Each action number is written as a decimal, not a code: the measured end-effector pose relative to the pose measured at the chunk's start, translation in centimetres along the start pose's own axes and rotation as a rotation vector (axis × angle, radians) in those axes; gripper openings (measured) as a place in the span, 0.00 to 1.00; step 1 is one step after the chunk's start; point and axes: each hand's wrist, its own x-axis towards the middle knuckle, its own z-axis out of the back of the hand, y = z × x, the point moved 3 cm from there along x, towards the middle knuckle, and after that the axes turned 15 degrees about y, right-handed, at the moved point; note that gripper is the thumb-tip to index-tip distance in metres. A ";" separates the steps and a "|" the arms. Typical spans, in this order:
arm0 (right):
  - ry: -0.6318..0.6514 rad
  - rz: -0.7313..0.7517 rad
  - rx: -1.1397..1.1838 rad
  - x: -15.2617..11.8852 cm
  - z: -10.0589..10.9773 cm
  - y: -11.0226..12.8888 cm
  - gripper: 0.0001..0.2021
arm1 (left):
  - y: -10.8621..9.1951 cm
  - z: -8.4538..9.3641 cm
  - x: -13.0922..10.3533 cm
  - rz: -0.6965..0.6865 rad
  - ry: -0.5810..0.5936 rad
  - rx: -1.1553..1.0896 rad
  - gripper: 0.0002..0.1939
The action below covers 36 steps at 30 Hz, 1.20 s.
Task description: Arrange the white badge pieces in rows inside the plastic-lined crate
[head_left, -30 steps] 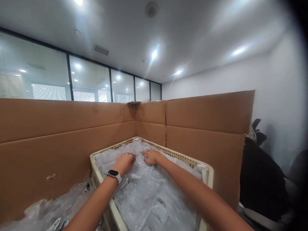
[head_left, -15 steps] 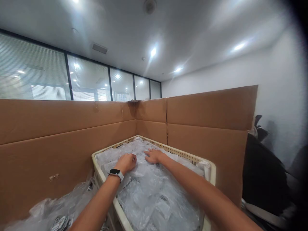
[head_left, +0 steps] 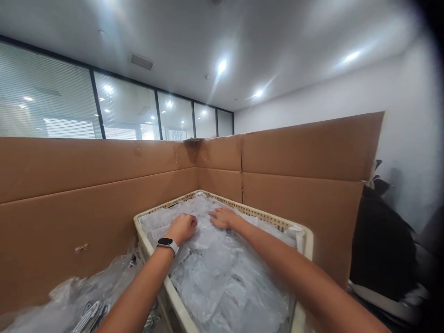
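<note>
Both hands are down in the cream plastic crate (head_left: 305, 240), on the heap of clear plastic bags (head_left: 222, 273) that fills it. The left hand (head_left: 182, 226), smartwatch (head_left: 167, 243) on its wrist, has its fingers curled in together on a bag near the crate's far end. The right hand (head_left: 224, 217) lies just beside it, fingers spread flat on the plastic. Cardboard walls (head_left: 86, 194) stand behind and to both sides of the crate, and more loose bags (head_left: 79, 300) sit left of it.

We cannot identify the contents of the clear bags (head_left: 222, 273); the bottom edge crops the crate (head_left: 302, 240) and both forearms.
</note>
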 end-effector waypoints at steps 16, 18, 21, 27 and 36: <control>-0.179 -0.049 -0.045 -2.6 3.9 0.4 0.25 | -0.5 1.9 -1.6 0.025 -0.282 -0.188 0.16; -0.182 -0.056 -0.045 -3.1 4.6 0.6 0.24 | -1.2 2.8 -2.6 0.010 -0.379 -0.240 0.15; -0.223 -0.055 -0.032 -3.7 5.7 0.7 0.23 | -2.4 5.0 -4.2 -0.046 -0.540 -0.294 0.12; -0.506 0.122 0.037 -5.3 10.9 2.1 0.21 | -1.9 10.5 -9.5 -0.126 -0.783 -0.371 0.11; -0.569 0.765 0.404 -31.0 8.4 17.8 0.19 | 4.6 5.8 -26.8 -0.073 -0.202 -0.405 0.13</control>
